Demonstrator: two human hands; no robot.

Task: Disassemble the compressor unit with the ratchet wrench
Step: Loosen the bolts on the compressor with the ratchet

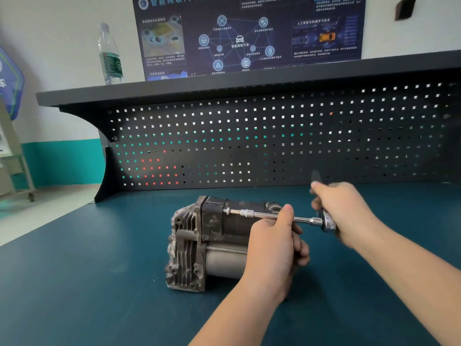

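The grey, grimy compressor unit (pixel 199 243) lies on its side on the blue-green bench mat (pixel 99 283), finned end to the left. A chrome ratchet wrench (pixel 326 222) with a long extension bar (pixel 262 215) runs horizontally across the unit's top, and its tip meets a bolt at the black housing. My left hand (pixel 274 245) grips the right part of the unit, thumb laid against the extension bar. My right hand (pixel 341 211) grips the wrench's handle at the ratchet head, with the dark handle end sticking up past my fingers.
A dark pegboard back panel (pixel 274 138) with a shelf on top closes off the far side of the bench. A clear water bottle (pixel 111 56) stands on the shelf at the left. A dark poster (pixel 249 33) hangs on the wall behind.
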